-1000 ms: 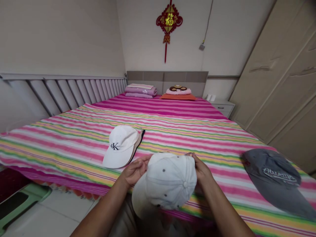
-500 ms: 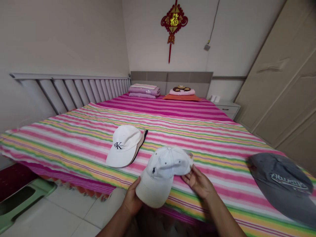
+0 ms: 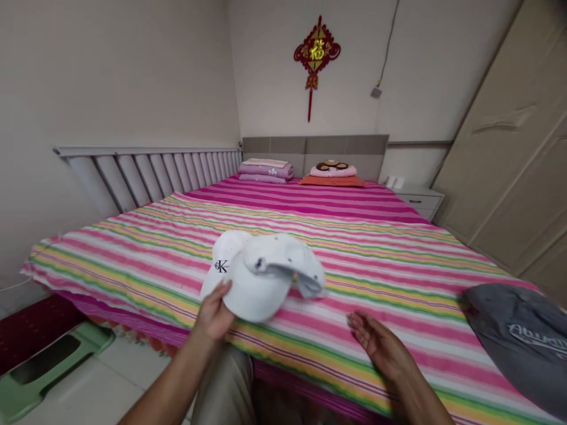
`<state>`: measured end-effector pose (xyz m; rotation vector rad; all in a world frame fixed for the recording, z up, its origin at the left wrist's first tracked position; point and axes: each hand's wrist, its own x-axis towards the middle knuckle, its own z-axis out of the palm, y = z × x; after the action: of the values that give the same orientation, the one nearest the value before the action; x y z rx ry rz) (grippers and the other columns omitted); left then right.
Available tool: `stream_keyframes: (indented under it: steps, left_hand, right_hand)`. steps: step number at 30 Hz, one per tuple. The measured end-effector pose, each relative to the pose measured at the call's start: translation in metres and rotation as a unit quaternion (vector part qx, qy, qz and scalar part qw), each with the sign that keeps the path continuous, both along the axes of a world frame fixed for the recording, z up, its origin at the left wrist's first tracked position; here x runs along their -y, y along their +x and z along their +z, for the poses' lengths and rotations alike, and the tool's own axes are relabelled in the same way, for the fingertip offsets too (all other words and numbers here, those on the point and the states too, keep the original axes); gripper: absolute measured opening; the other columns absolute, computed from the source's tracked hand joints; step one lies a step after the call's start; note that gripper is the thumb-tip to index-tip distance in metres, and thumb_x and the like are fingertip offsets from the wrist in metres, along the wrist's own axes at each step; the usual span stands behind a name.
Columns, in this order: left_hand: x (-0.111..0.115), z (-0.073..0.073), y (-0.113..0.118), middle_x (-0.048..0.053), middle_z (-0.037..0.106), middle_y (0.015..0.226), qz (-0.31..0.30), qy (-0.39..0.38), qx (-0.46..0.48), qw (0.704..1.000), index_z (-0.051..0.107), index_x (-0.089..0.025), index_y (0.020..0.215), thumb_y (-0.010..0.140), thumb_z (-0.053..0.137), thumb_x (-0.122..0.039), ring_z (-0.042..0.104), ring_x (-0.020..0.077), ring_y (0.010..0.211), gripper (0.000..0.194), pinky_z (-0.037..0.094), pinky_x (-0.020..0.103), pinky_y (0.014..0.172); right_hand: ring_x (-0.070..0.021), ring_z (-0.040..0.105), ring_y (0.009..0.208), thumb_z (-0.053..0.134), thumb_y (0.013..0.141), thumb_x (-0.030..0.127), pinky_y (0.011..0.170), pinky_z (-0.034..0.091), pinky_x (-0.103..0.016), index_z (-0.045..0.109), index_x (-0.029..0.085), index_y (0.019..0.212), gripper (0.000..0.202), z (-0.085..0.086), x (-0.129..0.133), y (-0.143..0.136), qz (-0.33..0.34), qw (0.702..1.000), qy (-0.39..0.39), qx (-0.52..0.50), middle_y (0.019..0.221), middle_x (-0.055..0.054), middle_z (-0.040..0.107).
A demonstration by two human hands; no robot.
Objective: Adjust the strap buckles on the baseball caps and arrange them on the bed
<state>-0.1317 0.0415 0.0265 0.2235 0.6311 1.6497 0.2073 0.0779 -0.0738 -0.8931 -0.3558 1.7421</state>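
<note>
My left hand (image 3: 216, 311) grips a white baseball cap (image 3: 270, 274) by the edge of its brim. The cap is tilted above the bed, with a small dark emblem on its front and its open underside partly turned to the right. Behind it lies another white cap with "CK" lettering (image 3: 228, 248), partly hidden by the held one. To the right, my right hand (image 3: 376, 342) hovers over the striped cover with its fingers apart and nothing in them. A grey cap with pale lettering (image 3: 518, 336) lies at the far right.
The bed carries a striped sheet (image 3: 146, 260). Folded purple bedding (image 3: 266, 171) and a pink stack (image 3: 334, 171) sit by the headboard (image 3: 274, 146). A white railing (image 3: 168, 168) runs along the left. On the floor stands a green stool (image 3: 48, 378); a nightstand (image 3: 420, 200) is beyond.
The held white cap has moved up and left, now overlapping the "CK" cap. My right hand has let go of its back edge and moved right. The view has shifted slightly.
</note>
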Motion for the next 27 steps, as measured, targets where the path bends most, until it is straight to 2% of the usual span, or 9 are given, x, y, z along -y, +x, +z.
stream_keyframes:
  steps: [3,5,6,8,10,13,15,20,27]
  left_hand:
    - [-0.03,0.047,-0.035,0.009,0.071,0.077,0.085,0.087,0.001,0.993,0.05,-0.009,0.119,0.083,0.033,-0.009,0.066,0.0172,0.071,0.04,0.047,0.031,0.085]
    - [-0.046,0.064,-0.054,0.008,0.071,0.083,0.141,0.142,0.005,0.98,0.047,-0.011,0.122,0.085,0.032,-0.014,0.066,0.0153,0.075,0.04,0.049,0.027,0.081]
    - [-0.053,0.066,-0.061,0.007,0.071,0.083,0.161,0.137,0.004,0.977,0.047,-0.012,0.122,0.086,0.032,-0.014,0.066,0.0141,0.074,0.039,0.05,0.024,0.078]
    - [-0.062,0.058,-0.072,0.005,0.071,0.078,0.162,0.057,-0.001,0.985,0.048,-0.011,0.121,0.086,0.033,-0.012,0.066,0.0122,0.064,0.038,0.053,0.02,0.069]
    - [-0.065,0.038,-0.078,0.007,0.07,0.07,0.134,-0.017,-0.007,0.991,0.046,-0.005,0.121,0.085,0.029,-0.006,0.064,0.0132,0.053,0.04,0.053,0.019,0.055]
    - [-0.062,0.007,-0.082,0.009,0.067,0.059,0.108,-0.078,-0.012,0.991,0.044,0.002,0.12,0.083,0.027,-0.001,0.062,0.016,0.044,0.04,0.051,0.02,0.043]
    - [-0.061,-0.006,-0.086,0.007,0.066,0.056,0.109,-0.094,-0.014,0.989,0.045,0.001,0.119,0.083,0.029,-0.002,0.062,0.0162,0.044,0.04,0.052,0.02,0.043]
    - [-0.065,-0.009,-0.101,0.002,0.066,0.056,0.139,-0.093,-0.018,0.986,0.048,-0.008,0.119,0.084,0.033,-0.007,0.063,0.0128,0.05,0.037,0.054,0.017,0.052]
    - [-0.049,-0.019,-0.106,0.009,0.068,0.065,0.1,-0.145,-0.029,0.984,0.049,-0.002,0.117,0.082,0.037,-0.005,0.063,0.016,0.051,0.037,0.055,0.023,0.052]
  right_hand:
    - [-0.0166,0.067,0.067,0.073,0.057,0.011,0.063,0.056,-0.023,0.064,0.016,0.074,0.019,-0.006,0.004,0.002,-0.016,1.0,0.003,-0.015,0.071,-0.006,0.072]
    - [-0.0168,0.067,0.067,0.074,0.056,0.011,0.064,0.056,-0.023,0.064,0.016,0.073,0.02,-0.008,0.005,0.001,-0.022,1.0,0.009,-0.019,0.071,-0.005,0.071]
    - [-0.0169,0.067,0.067,0.074,0.056,0.011,0.064,0.056,-0.024,0.064,0.016,0.073,0.02,-0.008,0.006,0.001,-0.024,0.999,0.013,-0.019,0.071,-0.005,0.071]
    - [-0.0171,0.067,0.066,0.075,0.054,0.011,0.064,0.056,-0.023,0.064,0.015,0.073,0.022,-0.009,0.006,0.0,-0.028,0.999,0.019,-0.019,0.07,-0.006,0.071]
    - [-0.0171,0.067,0.066,0.076,0.053,0.012,0.063,0.056,-0.023,0.064,0.015,0.072,0.023,-0.01,0.005,0.0,-0.029,0.999,0.023,-0.02,0.07,-0.006,0.071]
    - [-0.0172,0.067,0.067,0.078,0.051,0.013,0.064,0.056,-0.024,0.064,0.015,0.072,0.025,-0.012,0.003,0.001,-0.027,0.999,0.023,-0.024,0.071,-0.006,0.071]
    - [-0.0174,0.067,0.068,0.079,0.05,0.014,0.065,0.056,-0.024,0.064,0.015,0.073,0.027,-0.013,0.003,0.001,-0.027,0.999,0.02,-0.023,0.072,-0.007,0.071]
    - [-0.0172,0.067,0.068,0.078,0.051,0.013,0.067,0.056,-0.024,0.063,0.014,0.074,0.027,-0.013,0.005,0.0,-0.035,0.999,0.019,-0.018,0.072,-0.006,0.071]
    - [-0.0169,0.067,0.07,0.075,0.057,0.014,0.068,0.056,-0.024,0.063,0.014,0.075,0.022,-0.011,0.006,0.001,-0.026,0.999,0.033,-0.02,0.074,-0.006,0.071]
